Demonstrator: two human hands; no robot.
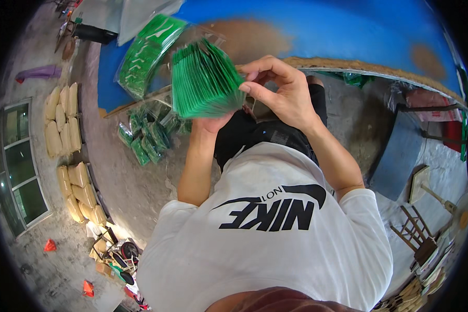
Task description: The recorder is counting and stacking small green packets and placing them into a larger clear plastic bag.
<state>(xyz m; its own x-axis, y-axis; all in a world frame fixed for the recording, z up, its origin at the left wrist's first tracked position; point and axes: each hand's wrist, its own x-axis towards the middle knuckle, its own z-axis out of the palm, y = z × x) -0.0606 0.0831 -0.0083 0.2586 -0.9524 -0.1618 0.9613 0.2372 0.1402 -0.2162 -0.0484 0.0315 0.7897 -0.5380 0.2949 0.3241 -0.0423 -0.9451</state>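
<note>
- Stack of green packets (205, 80): thin, flat sleeves fanned upright, held up at the table's near edge, toward its left end.
- Left hand (216, 122): beneath the stack, bearing it from below; its fingers are largely hidden from me by the packets.
- Right hand (283, 88): at the stack's right side, thumb and forefinger narrowly spaced, thumb tip at the packet edges; whether it grips a sleeve, I cannot tell.
- Table (343, 26): blue top with bare brown patches, its near edge rough and brown.
- Clear-wrapped bundle (150, 58): green and flat, lying by the table's near-left corner, just beside the stack.
- Small green packs (146, 140): clustered on the floor (156, 182), below that same corner.
- Tan sacks (62, 122): piled farther left, well apart from the table.
</note>
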